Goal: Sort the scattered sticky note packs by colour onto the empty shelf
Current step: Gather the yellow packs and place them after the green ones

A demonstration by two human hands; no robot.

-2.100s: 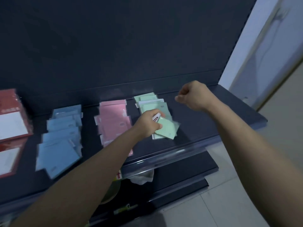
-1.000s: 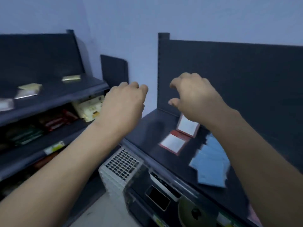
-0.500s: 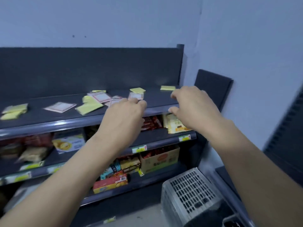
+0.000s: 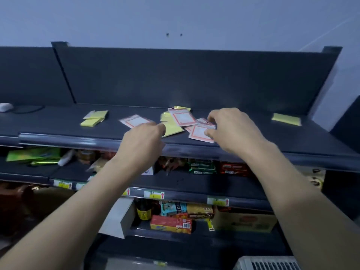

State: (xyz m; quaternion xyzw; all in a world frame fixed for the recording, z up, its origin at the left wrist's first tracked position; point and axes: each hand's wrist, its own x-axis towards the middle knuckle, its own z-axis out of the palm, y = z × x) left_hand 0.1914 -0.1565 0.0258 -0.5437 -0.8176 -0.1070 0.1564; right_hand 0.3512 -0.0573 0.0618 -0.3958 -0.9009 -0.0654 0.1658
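Sticky note packs lie scattered on the dark top shelf [image 4: 68, 138]. Yellow packs [image 4: 93, 118] sit at the left, another yellow pack [image 4: 286, 119] at the far right, and one yellow pack [image 4: 172, 129] in the middle. White packs with red borders [image 4: 136, 120] [image 4: 182, 117] lie among them. My left hand [image 4: 144, 137] hovers at the shelf's front edge with loosely curled fingers, its fingertip at the middle yellow pack. My right hand [image 4: 228, 127] pinches the right edge of a red-bordered pack [image 4: 200, 132] between thumb and fingers.
A white mouse [image 4: 5, 107] with its cable lies at the shelf's far left. The lower shelves hold snack packets [image 4: 202, 168] and boxes [image 4: 171, 224]. A white grille [image 4: 266, 263] shows at the bottom right. The shelf's dark back panel rises behind the packs.
I have turned from the sorted shelf to this shelf. Both hands moved forward over its front edge, and my right hand has closed on a red-bordered pack.
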